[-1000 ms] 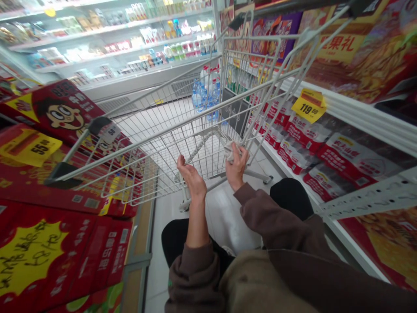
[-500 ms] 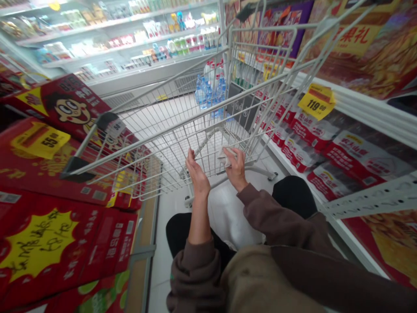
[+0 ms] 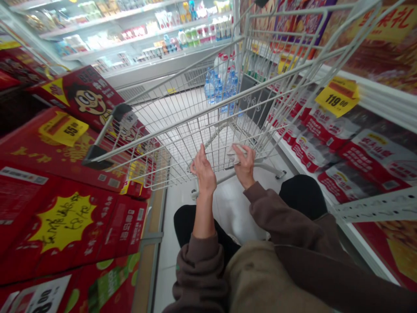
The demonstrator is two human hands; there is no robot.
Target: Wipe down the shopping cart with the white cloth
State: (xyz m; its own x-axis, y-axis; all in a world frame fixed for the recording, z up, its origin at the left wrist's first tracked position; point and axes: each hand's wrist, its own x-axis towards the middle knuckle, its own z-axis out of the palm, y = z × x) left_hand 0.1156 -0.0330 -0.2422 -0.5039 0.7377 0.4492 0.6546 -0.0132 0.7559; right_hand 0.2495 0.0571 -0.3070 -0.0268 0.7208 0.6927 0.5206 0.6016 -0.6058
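Note:
A wire shopping cart stands at an angle in front of my knees. My right hand is closed on a crumpled whitish cloth at the lower part of the cart's near side. My left hand is raised beside the same wire side, to the left of the cloth. Its index finger points up and the other fingers are loosely bent and apart. Whether those fingertips touch the wires I cannot tell.
Red cartons with yellow price tags are stacked at the left. Shelves with red-wrapped bottle packs line the right. Blue-tinted water bottles stand on the floor behind the cart, before a lit refrigerated case.
My left hand has turned, and its fingers have gone from stretched together to partly bent and apart. The right hand stays on the cloth. The whole view has shifted slightly.

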